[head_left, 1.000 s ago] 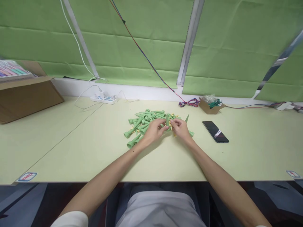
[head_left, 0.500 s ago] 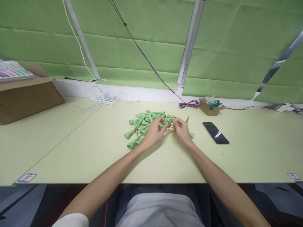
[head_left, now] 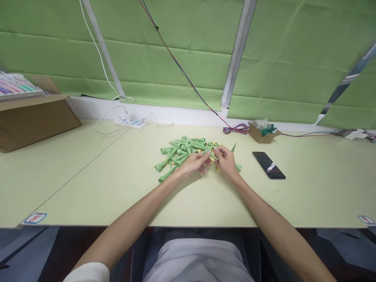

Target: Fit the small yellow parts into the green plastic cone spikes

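Several green cone-shaped spikes (head_left: 164, 165) with round caps lie in a loose pile on the pale table (head_left: 188, 207), small yellow pieces among them. At the pile's right part my left hand (head_left: 197, 162) pinches one green spike (head_left: 213, 156) between thumb and fingers, its other fingers loosely curled. Close beside it, my right hand (head_left: 225, 158) has its fingertips pressed together near that spike; what they hold, if anything, is too small to make out. Another green spike (head_left: 234, 148) points up behind my right hand.
A black phone (head_left: 268, 165) lies to the right. Behind it stands a small cardboard box (head_left: 261, 137) with plastic and green bits. Coiled wires (head_left: 235, 128) and a white power strip (head_left: 131, 122) lie along the back. A large cardboard box (head_left: 38, 122) is at the left.
My left hand has turned, its lower fingers now loosely spread beneath, and the spike in it has tilted tip-down toward my right hand. My right hand has hardly moved.
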The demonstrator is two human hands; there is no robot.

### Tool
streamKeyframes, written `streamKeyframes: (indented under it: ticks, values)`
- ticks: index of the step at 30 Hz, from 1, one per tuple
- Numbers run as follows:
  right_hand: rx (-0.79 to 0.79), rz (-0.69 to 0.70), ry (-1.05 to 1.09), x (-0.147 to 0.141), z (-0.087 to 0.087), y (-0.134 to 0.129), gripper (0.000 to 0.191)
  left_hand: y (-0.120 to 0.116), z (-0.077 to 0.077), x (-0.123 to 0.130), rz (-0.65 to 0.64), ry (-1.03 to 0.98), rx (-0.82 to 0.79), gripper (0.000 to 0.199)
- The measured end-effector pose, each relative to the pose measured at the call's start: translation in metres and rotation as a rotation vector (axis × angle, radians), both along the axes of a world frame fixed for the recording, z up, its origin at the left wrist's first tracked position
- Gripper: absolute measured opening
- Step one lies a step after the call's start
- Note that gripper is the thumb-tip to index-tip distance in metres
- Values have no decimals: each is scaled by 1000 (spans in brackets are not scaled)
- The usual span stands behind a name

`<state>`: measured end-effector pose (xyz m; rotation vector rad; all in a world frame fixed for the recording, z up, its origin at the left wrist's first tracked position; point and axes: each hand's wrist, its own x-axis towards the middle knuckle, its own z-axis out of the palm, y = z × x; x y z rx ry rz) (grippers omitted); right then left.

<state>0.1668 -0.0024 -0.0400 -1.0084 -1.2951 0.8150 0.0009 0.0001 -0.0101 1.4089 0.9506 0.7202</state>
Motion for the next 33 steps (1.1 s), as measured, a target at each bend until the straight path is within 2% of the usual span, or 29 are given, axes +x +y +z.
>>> streamKeyframes:
  ticks: [7, 12, 20, 23, 26, 33]
  values:
    - [26, -15, -57, 1, 5, -3, 51, 5, -7, -2, -19, 33, 113, 66]
    - [-3, -1, -56, 1, 6, -3, 51, 2, -4, -2, -18, 95, 256, 57]
    - [-25, 20, -48, 3, 6, -4, 54, -7, 5, 0, 63, 200, 406, 41]
    - [-34, 24, -45, 3, 5, -3, 56, -6, 2, 0, 127, 263, 542, 31]
    - [-35, 29, -53, 3, 5, -2, 57, -2, -3, 0, 174, 309, 676, 29]
    - [-58, 36, -49, 4, 4, -2, 59, 2, -7, -2, 191, 383, 783, 24]
